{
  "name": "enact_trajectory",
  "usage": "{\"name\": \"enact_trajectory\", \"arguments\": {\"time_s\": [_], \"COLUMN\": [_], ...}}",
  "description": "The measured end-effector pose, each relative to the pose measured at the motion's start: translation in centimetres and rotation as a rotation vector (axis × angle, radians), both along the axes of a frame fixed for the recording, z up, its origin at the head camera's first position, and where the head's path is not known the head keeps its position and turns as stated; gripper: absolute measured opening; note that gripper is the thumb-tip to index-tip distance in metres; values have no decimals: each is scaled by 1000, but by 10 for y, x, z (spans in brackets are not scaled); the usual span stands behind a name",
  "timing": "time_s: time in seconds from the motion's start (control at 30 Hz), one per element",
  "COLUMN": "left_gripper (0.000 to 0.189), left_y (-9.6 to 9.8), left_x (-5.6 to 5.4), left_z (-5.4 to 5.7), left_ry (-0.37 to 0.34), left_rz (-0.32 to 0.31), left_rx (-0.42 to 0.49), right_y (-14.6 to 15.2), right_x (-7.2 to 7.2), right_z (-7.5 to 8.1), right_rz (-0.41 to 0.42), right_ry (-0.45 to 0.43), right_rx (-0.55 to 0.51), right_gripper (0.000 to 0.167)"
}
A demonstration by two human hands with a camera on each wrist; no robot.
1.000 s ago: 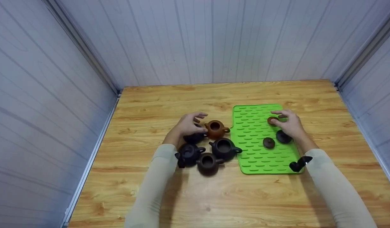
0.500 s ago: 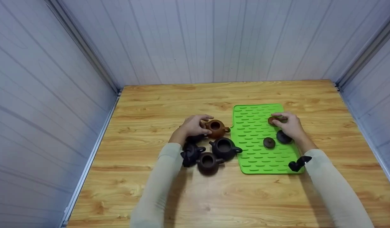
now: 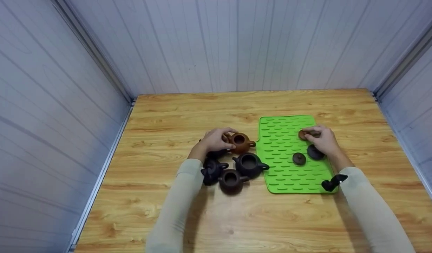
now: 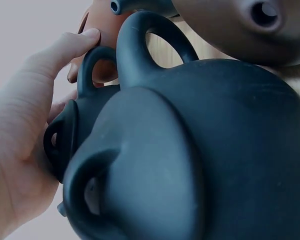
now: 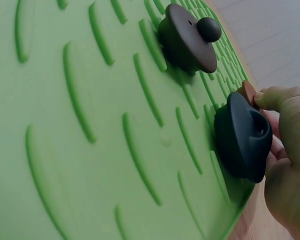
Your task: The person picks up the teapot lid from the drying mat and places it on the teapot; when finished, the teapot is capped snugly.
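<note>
The left hand (image 3: 215,140) grips the spout side of an orange-brown teapot (image 3: 242,149), thumb against its near wall and fingers round the far side, while the right hand (image 3: 325,139) pinches a reddish-brown lid (image 3: 302,135) between thumb and fingers; the two hands are well apart. The teapot stands lidless near the middle of the desk (image 3: 167,116), its handle just beside the left edge of a green ridged mat (image 3: 282,185). The lid is over the mat's far right part, near that edge, with the right wrist crossing it. Wood grain shows from the pots back to the panelled wall (image 3: 219,45), and a wide strip of desk runs along the front. Room is tighter close in: a black lidded teapot (image 4: 102,95) sits partly hidden under the left hand, a second lidded black teapot (image 4: 250,140) stands nearer the person beside the left sleeve (image 3: 179,193), and an open black teapot (image 3: 251,171) and an open dark brown teapot (image 3: 231,189) crowd the near side. The open black one's handle reaches over the mat's edge. On the mat, a black lid (image 5: 240,137) lies close beneath the right hand, with a dark brown round-knobbed lid (image 5: 187,42) near it.
</note>
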State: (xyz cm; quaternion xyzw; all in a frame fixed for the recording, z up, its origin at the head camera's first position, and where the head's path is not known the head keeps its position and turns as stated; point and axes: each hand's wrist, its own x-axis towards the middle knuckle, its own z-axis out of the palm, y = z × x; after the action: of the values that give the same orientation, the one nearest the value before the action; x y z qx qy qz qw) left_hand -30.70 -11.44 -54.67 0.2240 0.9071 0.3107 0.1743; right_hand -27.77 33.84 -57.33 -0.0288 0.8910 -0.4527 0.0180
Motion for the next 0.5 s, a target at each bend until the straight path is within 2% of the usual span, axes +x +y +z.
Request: {"name": "enact_trajectory", "arguments": {"time_s": [0.1,0.13,0.2,0.23,0.33,0.37,0.4,0.43,0.47,0.5], "left_gripper": [63,63,63,64,63,64,63,63,62,62], "left_y": [2,1,2,0,-1,0,0,-1,1,0], "left_x": [1,-1,0,-7,-7,-1,-4,-5,2,1], "left_z": [2,-2,-1,-13,-15,-5,-11,-12,-2,-3], "left_ry": [3,-6,-4,7,0,-9,2,1,-15,-17], "left_rz": [9,12,14,9,16,18,20,23,32,31], "left_rx": [-20,-11,-15,-13,-3,-11,-4,-2,-2,1], "right_y": [0,0,0,0,0,0,0,0,-1,-1], "right_x": [0,0,0,0,0,0,0,0,0,1], "right_z": [0,0,1,1,2,3,3,4,4,4], "right_rz": [-2,-2,-4,-4,-4,-3,-3,0,1,1], "right_ry": [10,10,5,2,-11,-15,-16,-19,-22,-23], "right_rx": [0,3,11,15,27,28,27,25,23,20], "right_gripper": [34,34,34,34,34,34,34,34,34,34]}}
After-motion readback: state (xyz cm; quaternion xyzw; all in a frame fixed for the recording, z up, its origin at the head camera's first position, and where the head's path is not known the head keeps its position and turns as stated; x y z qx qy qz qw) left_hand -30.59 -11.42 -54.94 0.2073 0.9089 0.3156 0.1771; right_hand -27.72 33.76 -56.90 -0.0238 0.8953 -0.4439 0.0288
